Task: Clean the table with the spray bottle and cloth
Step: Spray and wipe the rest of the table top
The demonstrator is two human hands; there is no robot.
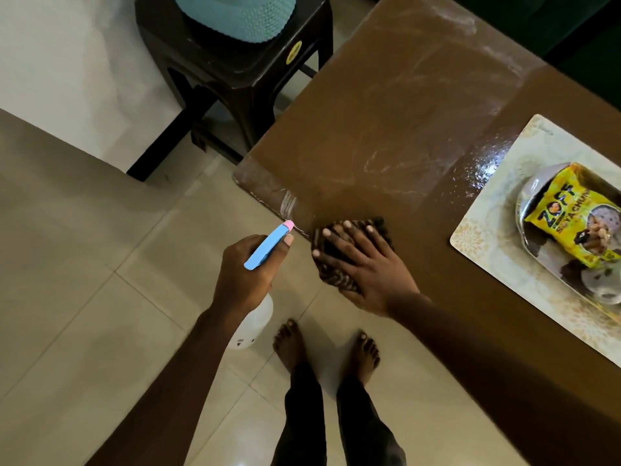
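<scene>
The brown table fills the upper right, streaked with wet wipe marks and droplets. My left hand grips a spray bottle with a blue head and pink nozzle; its white body shows below my wrist, off the table's near-left edge. The nozzle points toward the table corner. My right hand lies flat with spread fingers on a dark patterned cloth, pressing it on the table's near edge.
A pale patterned placemat at the right carries a bowl with a yellow snack packet. A dark plastic stool with a teal knitted item stands beyond the table's left corner. My bare feet stand on beige floor tiles.
</scene>
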